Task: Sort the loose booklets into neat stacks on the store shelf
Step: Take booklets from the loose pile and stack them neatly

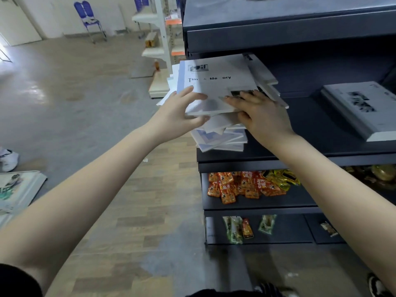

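A messy pile of white booklets sits at the left end of a dark store shelf, some fanned out past the shelf's edge. The top booklet bears a title in black letters. My left hand grips the top booklets at their near left corner, fingers above and thumb below. My right hand holds the same booklets at the near right corner, fingers flat on the cover and thumb tucked under. A neat stack of grey-white booklets lies further right on the shelf.
An upper shelf overhangs close above the pile. Orange and yellow snack packets fill the shelf below, with green packets lower down. Posters lie on the floor at left; a blue chair and a white rack stand farther back.
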### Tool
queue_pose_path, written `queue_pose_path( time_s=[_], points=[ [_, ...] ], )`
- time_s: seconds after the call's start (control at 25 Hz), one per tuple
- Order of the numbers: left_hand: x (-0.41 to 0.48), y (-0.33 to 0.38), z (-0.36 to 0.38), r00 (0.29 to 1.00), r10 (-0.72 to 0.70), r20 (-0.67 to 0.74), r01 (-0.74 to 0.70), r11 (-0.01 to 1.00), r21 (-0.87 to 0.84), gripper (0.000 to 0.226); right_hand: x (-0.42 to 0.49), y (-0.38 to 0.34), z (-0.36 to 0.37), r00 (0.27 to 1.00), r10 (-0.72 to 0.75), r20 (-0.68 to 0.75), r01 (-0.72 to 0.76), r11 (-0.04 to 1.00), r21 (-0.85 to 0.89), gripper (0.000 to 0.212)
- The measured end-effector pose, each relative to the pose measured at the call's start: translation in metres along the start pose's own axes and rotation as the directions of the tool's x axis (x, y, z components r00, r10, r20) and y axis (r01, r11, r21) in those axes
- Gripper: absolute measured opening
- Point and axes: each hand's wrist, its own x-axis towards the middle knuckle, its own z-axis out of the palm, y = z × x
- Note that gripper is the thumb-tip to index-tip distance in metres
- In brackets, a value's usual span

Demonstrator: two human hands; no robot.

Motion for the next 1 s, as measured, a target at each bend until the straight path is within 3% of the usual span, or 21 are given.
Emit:
queue_pose_path(
  time_s=[0.2, 0.32, 0.52, 1.0],
  points=[
    [0.015, 0.026, 0.011, 0.997, -0.029, -0.068, 0.029, 1.000, 0.006, 0.048, -0.013, 0.014, -0.003, 0.982, 0.009, -0.190, 0.003, 0.998, 0.066, 0.038],
    [0.028, 0.036, 0.022, 0.999, 0.011, -0.042, -0.011, 1.000, 0.008, 0.045, -0.018, 0.037, -0.007, 0.988, 0.023, -0.152, -0.020, 1.000, 0.017, 0.034],
    [0.062, 0.069, 0.049, 0.999, 0.039, -0.012, -0.039, 0.999, 0.022, 0.046, -0.030, 0.094, -0.011, 0.955, -0.036, -0.295, 0.095, 0.977, 0.188, 0.029],
    [0.146, 0.184, 0.149, 0.999, 0.036, 0.003, -0.035, 0.988, -0.149, 0.028, -0.066, 0.251, -0.052, 0.850, -0.143, -0.508, 0.174, 0.985, 0.014, 0.016]
  ],
)
